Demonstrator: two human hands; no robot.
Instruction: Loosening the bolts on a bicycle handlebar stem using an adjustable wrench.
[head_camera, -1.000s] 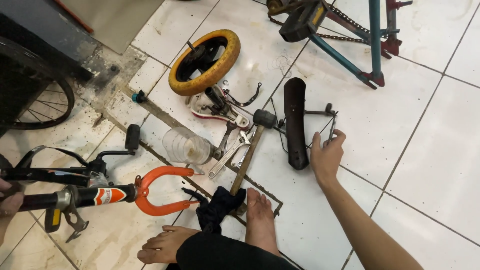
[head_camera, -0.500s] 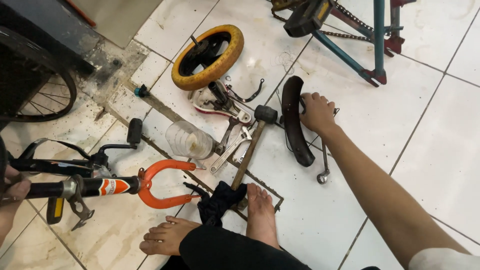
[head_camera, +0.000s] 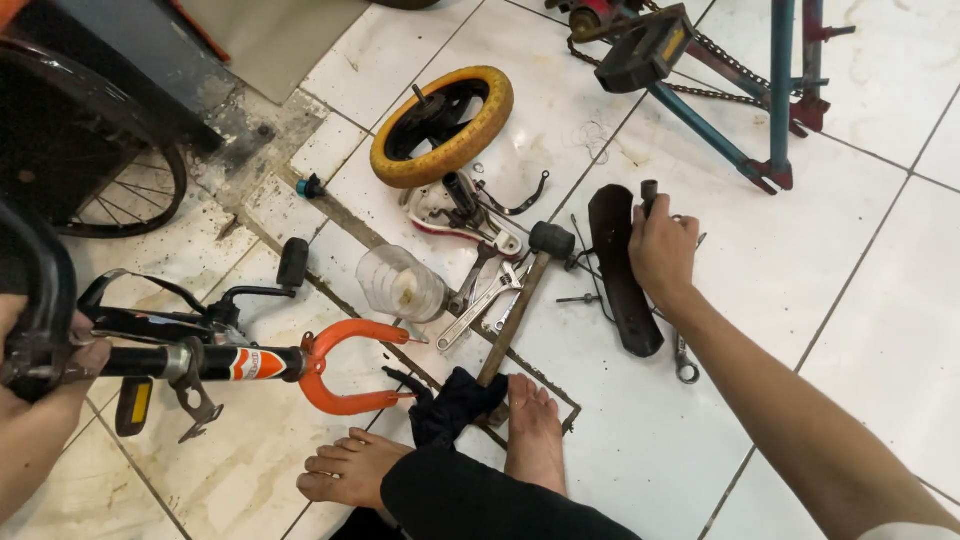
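Note:
My right hand is stretched out over the tiled floor, its fingers closed around a small dark cylindrical part next to a long black mudguard. My left hand at the left edge grips the black end of a small bicycle frame with an orange fork. The frame lies across the floor, a pedal hanging under it. A hammer with a wooden handle lies between my hands. My bare feet rest on the tiles at the bottom.
A small yellow wheel lies at the top centre beside wrenches and a clear plastic cup. A teal bicycle frame with pedal and chain stands top right. A spoked wheel is at left. A black cloth lies by my foot.
My right hand has moved up past the mudguard's far end and closed on a small dark part. A spanner it left lies on the tile. My left hand stays on the frame.

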